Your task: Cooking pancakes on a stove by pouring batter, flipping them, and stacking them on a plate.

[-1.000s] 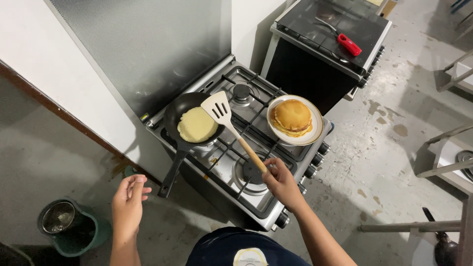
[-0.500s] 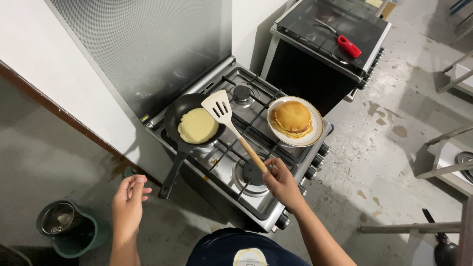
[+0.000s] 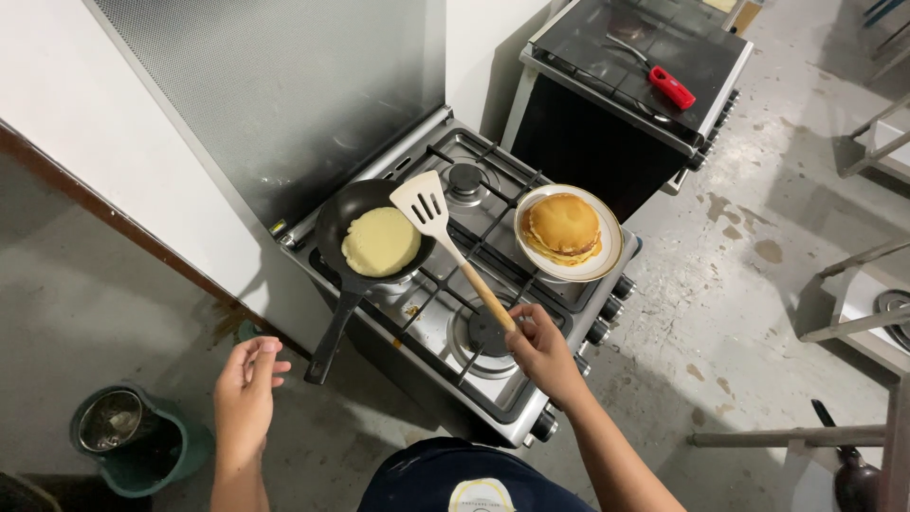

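spatula (image 3: 445, 237): wooden handle, pale plastic blade | pan (image 3: 365, 242): matt black | stove (image 3: 445, 322): brushed metal

A grey concrete floor (image 3: 739, 313), stained in patches, fills the view toward 3 o'clock. A white wall (image 3: 85, 104) with a dark band along its foot runs off toward 10 o'clock, and a grey metal splash panel (image 3: 284, 85) leans against it. At 1 o'clock stands a second black oven (image 3: 616, 104) with a glass top. A green bucket (image 3: 142, 446) sits at 8 o'clock. Metal frames (image 3: 853, 284) line the 3 o'clock edge. Light is even and dim.
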